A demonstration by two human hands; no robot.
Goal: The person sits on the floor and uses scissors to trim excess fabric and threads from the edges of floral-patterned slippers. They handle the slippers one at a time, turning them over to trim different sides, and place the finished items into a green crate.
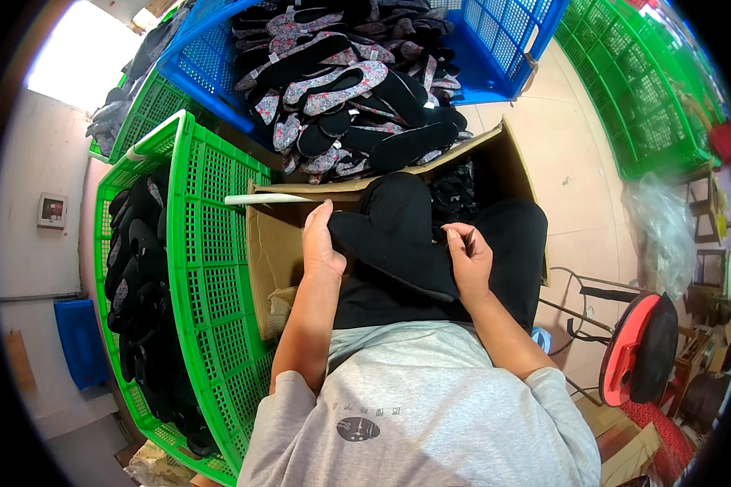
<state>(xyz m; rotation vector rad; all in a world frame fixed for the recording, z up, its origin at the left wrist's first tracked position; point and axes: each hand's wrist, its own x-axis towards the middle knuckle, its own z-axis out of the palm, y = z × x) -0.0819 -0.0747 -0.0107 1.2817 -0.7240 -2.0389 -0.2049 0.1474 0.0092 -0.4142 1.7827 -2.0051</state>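
Observation:
A black cloth slipper (406, 261) lies slantwise over my lap, between my two hands. My left hand (323, 243) grips its left end, thumb upward, with most of its fingers hidden behind the cloth. A white rod (268, 199) runs from the left up to the thumb tip; whether the hand touches it I cannot tell. At the other end of the slipper, my right hand (469, 258) pinches the edge with bent fingers. Black trousers (508, 243) beneath blend with the cloth, so its outline is partly unclear.
An open cardboard box (272, 252) stands before my knees, with black plastic inside. Beyond it, a blue crate (495, 49) holds a heap of flowered and black slippers (341, 89). A green crate (211, 235) of dark slippers is close on the left. Rightward stands a red-and-black stool (638, 349).

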